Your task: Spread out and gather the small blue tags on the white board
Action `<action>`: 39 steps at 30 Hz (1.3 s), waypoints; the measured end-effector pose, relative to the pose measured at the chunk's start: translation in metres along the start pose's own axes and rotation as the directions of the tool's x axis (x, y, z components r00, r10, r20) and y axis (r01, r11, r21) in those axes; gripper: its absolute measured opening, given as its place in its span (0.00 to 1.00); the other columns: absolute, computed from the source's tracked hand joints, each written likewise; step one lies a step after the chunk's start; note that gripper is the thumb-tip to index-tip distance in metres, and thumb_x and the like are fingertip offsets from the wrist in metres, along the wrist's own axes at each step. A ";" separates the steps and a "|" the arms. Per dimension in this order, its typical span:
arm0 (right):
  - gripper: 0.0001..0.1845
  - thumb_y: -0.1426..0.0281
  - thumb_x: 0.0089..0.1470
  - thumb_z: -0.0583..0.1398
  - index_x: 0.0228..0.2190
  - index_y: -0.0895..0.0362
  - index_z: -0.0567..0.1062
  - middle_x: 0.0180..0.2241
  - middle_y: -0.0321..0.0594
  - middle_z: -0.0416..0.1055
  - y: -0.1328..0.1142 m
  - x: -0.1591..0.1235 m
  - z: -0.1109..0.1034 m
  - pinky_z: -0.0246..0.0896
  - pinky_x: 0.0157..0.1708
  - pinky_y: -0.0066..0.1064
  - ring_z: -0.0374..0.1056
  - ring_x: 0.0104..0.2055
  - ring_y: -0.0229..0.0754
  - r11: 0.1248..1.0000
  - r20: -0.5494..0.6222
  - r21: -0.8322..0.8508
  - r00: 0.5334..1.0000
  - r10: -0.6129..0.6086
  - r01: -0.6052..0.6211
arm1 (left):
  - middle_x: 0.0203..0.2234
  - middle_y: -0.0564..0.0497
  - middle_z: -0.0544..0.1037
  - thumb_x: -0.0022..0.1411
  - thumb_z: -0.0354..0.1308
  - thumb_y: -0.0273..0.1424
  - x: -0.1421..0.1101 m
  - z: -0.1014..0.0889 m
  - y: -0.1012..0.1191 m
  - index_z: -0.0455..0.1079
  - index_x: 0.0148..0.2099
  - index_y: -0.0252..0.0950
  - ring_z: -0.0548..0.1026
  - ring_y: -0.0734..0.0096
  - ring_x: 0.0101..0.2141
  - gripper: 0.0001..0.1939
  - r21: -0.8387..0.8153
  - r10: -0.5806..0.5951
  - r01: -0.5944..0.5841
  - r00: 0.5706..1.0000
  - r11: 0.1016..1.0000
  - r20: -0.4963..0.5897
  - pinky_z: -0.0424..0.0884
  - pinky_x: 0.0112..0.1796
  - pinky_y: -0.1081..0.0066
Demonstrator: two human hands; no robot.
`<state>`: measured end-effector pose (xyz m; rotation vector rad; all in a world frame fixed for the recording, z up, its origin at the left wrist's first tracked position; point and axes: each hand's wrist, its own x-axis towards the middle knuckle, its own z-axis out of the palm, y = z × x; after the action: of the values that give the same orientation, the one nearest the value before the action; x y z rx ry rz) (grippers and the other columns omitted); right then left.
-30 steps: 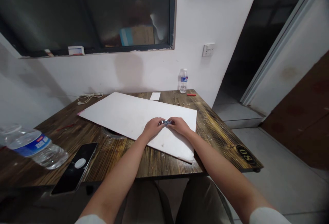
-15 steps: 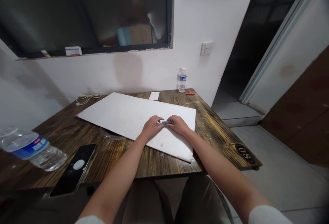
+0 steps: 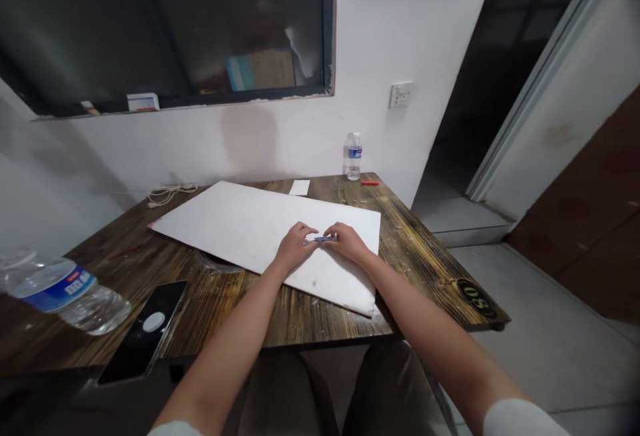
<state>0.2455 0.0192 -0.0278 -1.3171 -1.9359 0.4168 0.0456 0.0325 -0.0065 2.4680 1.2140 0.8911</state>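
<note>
Over the white board [image 3: 225, 216], a small, narrow blue-grey object [image 3: 323, 239] sits between my two hands; it is too small to name. My left hand [image 3: 294, 244] has its curled fingers and thumb at the object's left end. From the other side, my right hand [image 3: 346, 241] grips the right end between thumb and fingers. Both hands are low, close to the board surface near its right part. The board lies at an angle on the dark wooden table [image 3: 440, 276], its left part over a clear plastic item [image 3: 217, 263] that is mostly hidden.
A large water bottle [image 3: 65, 289] lies at the left, beside a phone [image 3: 145, 329] with a white disc on it. At the back are a small bottle [image 3: 354, 157], a red stick [image 3: 370, 183], a white card [image 3: 300, 187] and a cable [image 3: 170, 193].
The blue-grey object has turned or shifted very slightly between my fingers. My hands stay in nearly the same place, and the board has not moved.
</note>
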 end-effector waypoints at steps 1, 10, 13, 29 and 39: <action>0.09 0.70 0.49 0.68 0.35 0.56 0.79 0.32 0.35 0.68 0.000 0.000 0.000 0.55 0.35 0.27 0.62 0.32 0.36 1.000 -0.006 0.003 1.000 -0.001 0.001 | 0.40 0.49 0.71 0.58 0.61 0.31 0.000 -0.001 0.000 0.75 0.48 0.40 0.72 0.66 0.42 0.14 -0.005 0.026 -0.026 1.000 1.000 -0.007 0.71 0.41 0.68; 0.07 0.70 0.49 0.68 0.33 0.57 0.79 0.31 0.37 0.69 0.003 0.001 0.002 0.56 0.36 0.28 0.63 0.34 0.38 1.000 0.000 -0.005 1.000 -0.008 0.008 | 0.40 0.48 0.72 0.58 0.62 0.28 -0.001 -0.002 0.000 0.78 0.40 0.42 0.71 0.66 0.45 0.07 0.017 0.174 -0.173 0.985 0.985 -0.023 0.69 0.45 0.67; 0.06 0.69 0.49 0.68 0.33 0.57 0.79 0.31 0.37 0.69 0.004 0.002 0.003 0.55 0.36 0.28 0.63 0.34 0.38 1.000 0.000 -0.013 1.000 -0.009 0.009 | 0.39 0.49 0.73 0.57 0.62 0.27 0.000 -0.002 -0.001 0.78 0.38 0.41 0.71 0.66 0.43 0.06 0.010 0.162 -0.162 0.986 0.987 -0.042 0.69 0.45 0.67; 0.06 0.68 0.50 0.68 0.32 0.57 0.79 0.30 0.38 0.70 0.005 0.003 0.003 0.54 0.37 0.29 0.63 0.35 0.39 0.998 0.021 -0.058 0.999 -0.024 0.026 | 0.38 0.50 0.74 0.56 0.62 0.25 0.001 -0.001 -0.001 0.75 0.43 0.39 0.72 0.66 0.42 0.11 -0.014 0.158 -0.159 0.986 0.987 -0.050 0.70 0.45 0.66; 0.09 0.69 0.50 0.68 0.35 0.56 0.79 0.31 0.38 0.70 0.005 0.003 0.004 0.53 0.37 0.30 0.62 0.35 0.40 0.998 0.026 -0.053 0.999 -0.034 0.035 | 0.39 0.49 0.72 0.55 0.63 0.29 0.001 0.001 -0.004 0.74 0.45 0.41 0.72 0.64 0.43 0.13 -0.014 0.093 -0.093 0.995 0.996 -0.030 0.73 0.44 0.64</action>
<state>0.2455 0.0242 -0.0322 -1.3157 -2.0007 0.3688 0.0444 0.0357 -0.0085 2.5259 1.1049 0.9600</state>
